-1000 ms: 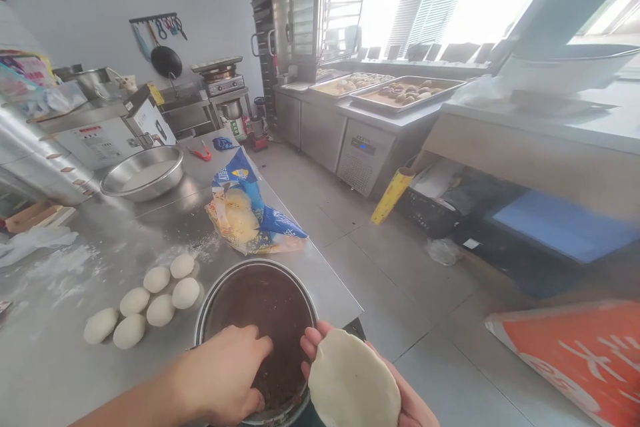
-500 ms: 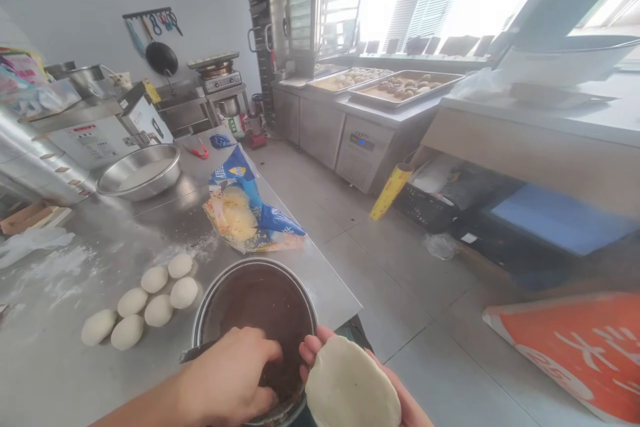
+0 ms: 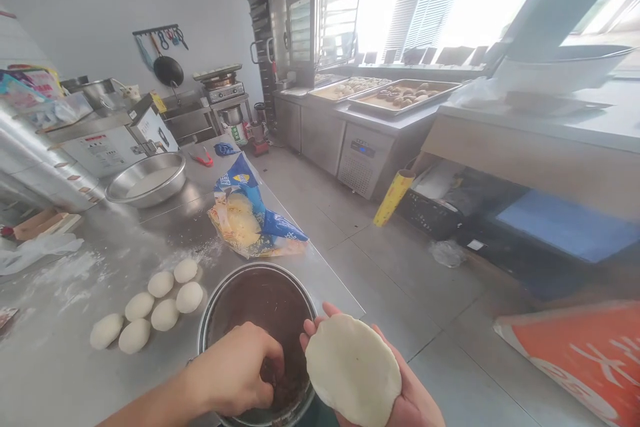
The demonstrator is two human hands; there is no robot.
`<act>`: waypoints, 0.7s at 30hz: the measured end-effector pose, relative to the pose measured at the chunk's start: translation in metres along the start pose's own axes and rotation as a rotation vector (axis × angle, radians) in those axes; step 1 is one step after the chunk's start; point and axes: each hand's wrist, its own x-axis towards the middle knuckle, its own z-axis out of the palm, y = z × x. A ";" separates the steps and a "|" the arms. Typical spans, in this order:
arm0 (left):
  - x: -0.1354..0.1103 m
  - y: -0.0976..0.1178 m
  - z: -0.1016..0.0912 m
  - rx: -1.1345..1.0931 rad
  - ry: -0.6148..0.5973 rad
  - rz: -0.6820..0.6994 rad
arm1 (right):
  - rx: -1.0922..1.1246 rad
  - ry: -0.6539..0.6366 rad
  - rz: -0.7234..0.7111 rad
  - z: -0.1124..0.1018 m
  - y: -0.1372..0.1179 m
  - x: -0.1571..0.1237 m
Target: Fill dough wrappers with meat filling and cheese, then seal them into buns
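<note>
My left hand (image 3: 240, 367) reaches into a round metal pot (image 3: 203, 320) with dark brown filling (image 3: 293, 373) at its bottom. Its fingers are curled together around a dark clump of that filling, partly hidden by the hand. To the right of the pot, my right hand (image 3: 413, 387) cradles a flattened dough disc (image 3: 354, 370) on its palm, fingertips showing past the left rim and thumb on the right. Several round dough balls (image 3: 165, 315) sit in two rows on the metal table left of the pot.
Behind the pot lies an open blue plastic bag (image 3: 257, 213) with pale yellow contents. A wide steel bowl (image 3: 150, 180) stands farther back on the floured metal table (image 3: 55, 380). Filled trays (image 3: 405, 95) rest on the far counter. An orange sack (image 3: 585, 353) is at right.
The left hand's fingers have drawn closer together around the filling. The right hand and dough disc have risen slightly. The whole view has shifted a little.
</note>
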 end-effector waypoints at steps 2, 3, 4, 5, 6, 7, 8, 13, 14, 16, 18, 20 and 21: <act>-0.004 0.003 -0.014 -0.043 0.016 0.000 | -0.067 0.013 -0.063 0.002 0.000 0.002; -0.008 0.007 -0.023 -0.044 0.038 0.001 | -0.103 0.023 -0.088 0.003 0.001 0.005; -0.012 0.013 -0.034 -0.032 0.072 0.003 | -0.127 0.032 -0.105 0.003 0.004 0.009; -0.018 0.020 -0.045 -0.019 0.112 0.009 | -0.132 0.041 -0.106 0.004 0.008 0.014; -0.023 0.028 -0.055 -0.011 0.152 0.016 | -0.111 0.049 -0.092 0.005 0.014 0.020; -0.029 0.037 -0.064 -0.013 0.191 0.022 | -0.072 0.048 -0.068 0.006 0.022 0.027; -0.034 0.046 -0.072 -0.024 0.224 0.027 | -0.025 0.043 -0.030 0.007 0.030 0.034; -0.042 0.080 -0.072 0.007 0.283 0.087 | 0.063 -0.130 0.113 0.012 0.068 0.058; -0.041 0.082 -0.068 0.036 0.275 0.116 | 0.088 -0.156 0.133 0.012 0.072 0.060; -0.040 0.083 -0.061 0.094 0.269 0.173 | 0.152 -0.179 0.164 0.009 0.075 0.060; -0.041 0.080 -0.058 0.151 0.276 0.185 | 0.182 -0.168 0.153 0.006 0.074 0.059; -0.043 0.076 -0.058 0.184 0.298 0.168 | 0.157 -0.127 0.124 0.005 0.071 0.057; -0.043 0.074 -0.056 0.188 0.314 0.171 | 0.144 -0.117 0.117 0.005 0.070 0.056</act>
